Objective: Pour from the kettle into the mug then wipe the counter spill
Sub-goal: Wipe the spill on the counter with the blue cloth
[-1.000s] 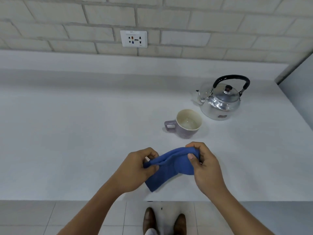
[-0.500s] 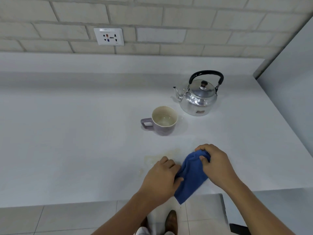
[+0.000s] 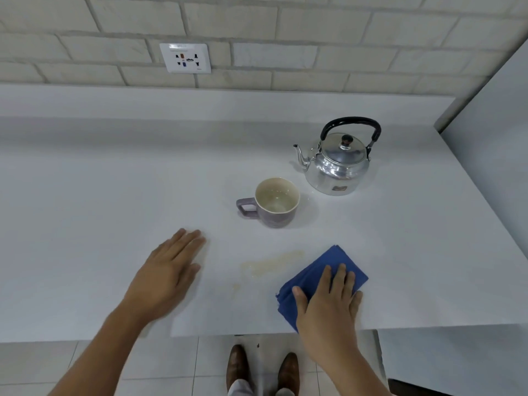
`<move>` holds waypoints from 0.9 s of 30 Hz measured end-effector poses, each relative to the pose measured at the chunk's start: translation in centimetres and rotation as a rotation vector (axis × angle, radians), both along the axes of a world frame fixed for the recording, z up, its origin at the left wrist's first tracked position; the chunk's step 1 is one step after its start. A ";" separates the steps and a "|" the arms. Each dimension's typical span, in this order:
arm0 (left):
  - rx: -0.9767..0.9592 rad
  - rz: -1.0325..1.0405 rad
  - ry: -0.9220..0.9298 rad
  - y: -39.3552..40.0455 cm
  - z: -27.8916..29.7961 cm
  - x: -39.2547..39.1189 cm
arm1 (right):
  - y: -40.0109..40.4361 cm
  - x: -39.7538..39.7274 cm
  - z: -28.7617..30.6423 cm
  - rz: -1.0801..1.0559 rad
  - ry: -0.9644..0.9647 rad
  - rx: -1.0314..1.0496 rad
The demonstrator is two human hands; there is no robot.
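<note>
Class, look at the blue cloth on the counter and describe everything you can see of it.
The blue cloth is a deep blue fabric folded into a flat, roughly square pad, turned so one corner points away from the person. It lies on the white counter near the front edge, just right of the pale yellowish spill. The right hand presses flat on its near half, fingers spread. The left hand does not touch it.

A wall socket (image 3: 185, 58) sits in the brick wall (image 3: 285, 30); brown shoes (image 3: 262, 370) below.
</note>
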State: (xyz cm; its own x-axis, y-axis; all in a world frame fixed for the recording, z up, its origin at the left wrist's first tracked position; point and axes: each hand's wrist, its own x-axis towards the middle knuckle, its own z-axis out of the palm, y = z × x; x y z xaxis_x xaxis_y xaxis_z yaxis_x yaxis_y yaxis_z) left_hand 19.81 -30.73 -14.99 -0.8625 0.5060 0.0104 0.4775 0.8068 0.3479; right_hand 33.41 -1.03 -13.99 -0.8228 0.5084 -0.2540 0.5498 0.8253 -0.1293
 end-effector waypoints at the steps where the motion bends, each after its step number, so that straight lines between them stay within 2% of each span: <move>1: -0.010 -0.017 -0.015 -0.6 -0.5 0.0 | 0.6 -0.1 -0.4 -0.005 0.043 -0.011; 3: -0.029 -0.041 -0.023 -1.1 -1.1 0.0 | 2.3 -0.7 -0.9 -0.011 0.127 -0.053; 8: -0.068 -0.039 0.006 -1.1 -1.5 0.0 | 4.4 -3.8 -1.4 0.046 0.188 -0.090; 14: -0.067 -0.036 0.019 -1.2 -1.8 0.1 | 1.4 -5.2 -1.7 0.356 0.266 -0.158; 17: -0.066 -0.034 0.020 -1.2 -1.9 0.0 | 0.2 -3.3 -2.2 0.552 0.259 -0.150; 20: -0.067 -0.033 0.026 -1.3 -2.0 0.0 | 1.2 -0.4 -2.5 0.647 0.233 -0.173; 24: -0.072 -0.032 0.035 -1.2 -2.0 0.1 | 5.5 1.8 -2.3 0.554 0.228 -0.188; 27: -0.077 -0.028 0.041 -1.1 -2.1 0.0 | 7.2 0.3 -2.2 0.442 0.222 -0.164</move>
State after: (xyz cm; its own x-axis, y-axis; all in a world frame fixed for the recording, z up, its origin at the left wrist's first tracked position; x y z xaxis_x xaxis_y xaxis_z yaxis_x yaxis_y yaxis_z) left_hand 19.84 -31.88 -17.06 -0.8478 0.5303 0.0055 0.5126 0.8167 0.2651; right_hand 33.70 6.22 -16.17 -0.9931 0.0678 -0.0959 0.0974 0.9314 -0.3507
